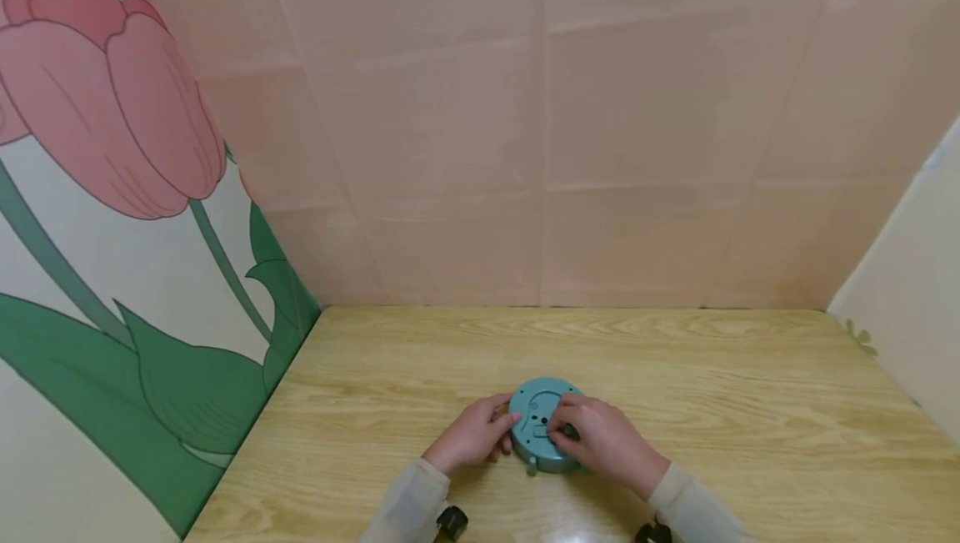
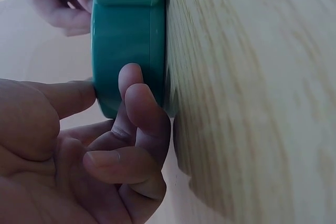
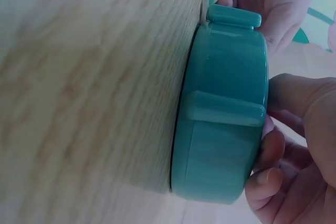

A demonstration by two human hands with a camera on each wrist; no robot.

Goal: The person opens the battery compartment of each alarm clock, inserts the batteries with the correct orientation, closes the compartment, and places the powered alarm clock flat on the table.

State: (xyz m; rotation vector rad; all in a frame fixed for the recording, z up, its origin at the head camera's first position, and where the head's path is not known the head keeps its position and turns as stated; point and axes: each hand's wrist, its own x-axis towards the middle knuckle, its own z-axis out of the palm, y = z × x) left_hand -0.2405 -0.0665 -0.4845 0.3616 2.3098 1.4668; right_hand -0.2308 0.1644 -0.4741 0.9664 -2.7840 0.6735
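Observation:
A round teal clock (image 1: 537,448) lies on the wooden table with its back facing up; its back has a recessed area, small dark holes and a rectangular outline. My left hand (image 1: 474,434) holds its left edge, thumb on the top rim and fingers along the side. Over the right part of the back, my right hand (image 1: 600,436) bends its thumb and index finger close together near the rectangular outline. Whether they pinch a small part there is hidden. In the right wrist view, the clock's side (image 3: 226,150) shows two short teal pegs, with the right fingertips against its upper edge.
The wood-grain table (image 1: 360,376) extends around the clock. Behind it hangs a creased pinkish cloth (image 1: 450,134). A wall with a painted tulip (image 1: 112,101) stands at the left, and a pale wall (image 1: 915,293) at the right.

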